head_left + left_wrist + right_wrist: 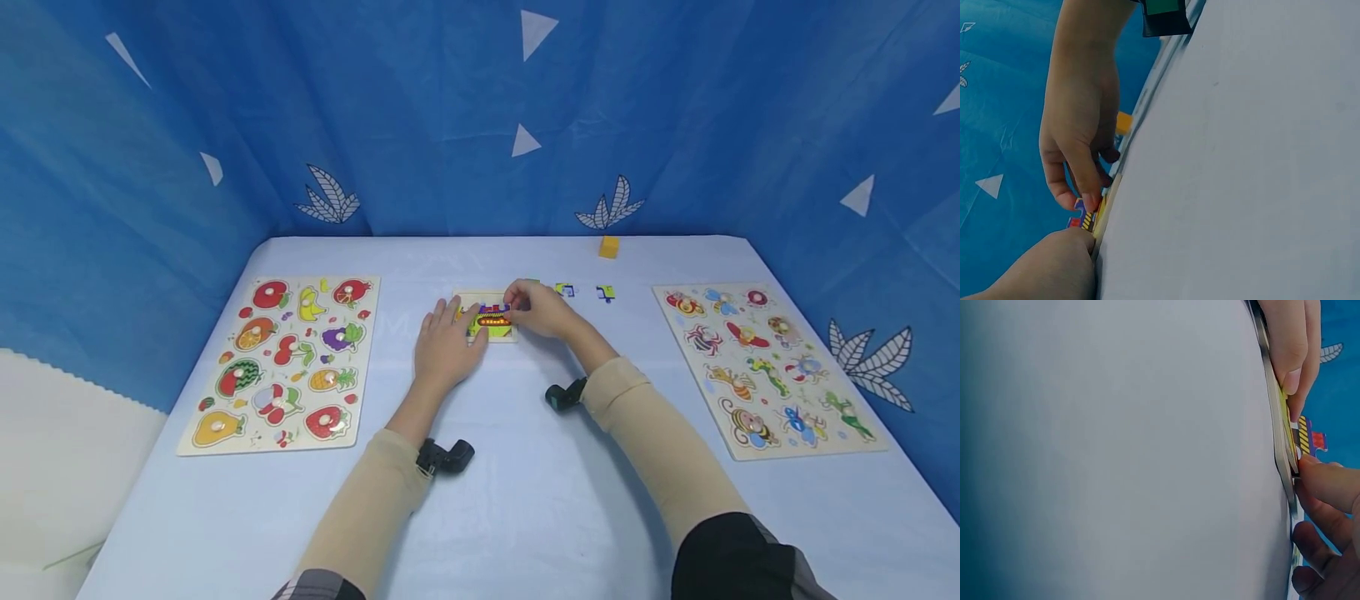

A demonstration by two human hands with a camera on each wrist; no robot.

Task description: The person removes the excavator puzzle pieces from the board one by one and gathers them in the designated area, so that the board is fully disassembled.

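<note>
A small wooden jigsaw board point(477, 295) lies in the middle of the table, with a yellow-green picture of a tracked vehicle on it. From the left, my left hand point(447, 343) rests on the board, fingers extended and fingertips on the picture. My right hand point(542, 308) pinches a jigsaw piece point(1304, 436) between thumb and fingers at the board's right side. Yellow-black stripes, a purple edge and a red part show on that piece. In the left wrist view, the right fingertips are right at the board's edge; the left hand hides part of the picture.
Loose jigsaw pieces, one point(605, 292) apart from the others, lie behind and right of the right hand. A yellow block point(609, 247) stands near the back edge. A fruit puzzle board point(288, 444) lies at left, an insect puzzle board point(813, 450) at right. Blue curtain point(450, 108) hangs behind.
</note>
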